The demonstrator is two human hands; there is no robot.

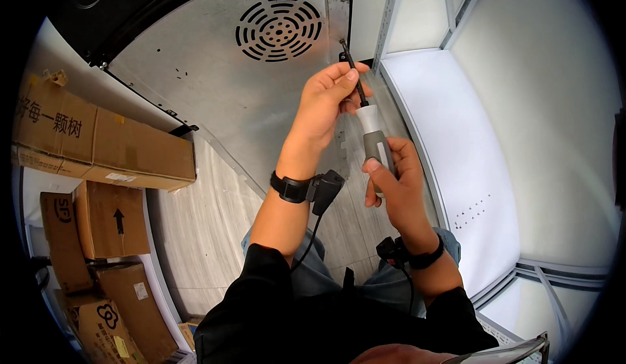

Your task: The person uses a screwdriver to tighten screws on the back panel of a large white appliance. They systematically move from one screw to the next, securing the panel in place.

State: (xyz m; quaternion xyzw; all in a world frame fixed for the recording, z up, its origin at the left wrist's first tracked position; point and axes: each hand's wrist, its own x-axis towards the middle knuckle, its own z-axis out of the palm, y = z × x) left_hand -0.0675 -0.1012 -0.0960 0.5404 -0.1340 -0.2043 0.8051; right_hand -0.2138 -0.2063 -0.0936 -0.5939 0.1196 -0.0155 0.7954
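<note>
Metal panel (215,83) backing: right hand (398,181) gripping screwdriver (373,129) handle, left hand (326,103) pinching its shaft; light, rigid, seemingly best held by the handle.

Pale wood-look floor beside stacked boxes

Cardboard boxes (98,142) are sitting at nine o'clock, a vented metal panel (279,29) lying at twelve, white panels (456,136) standing at three.
</note>
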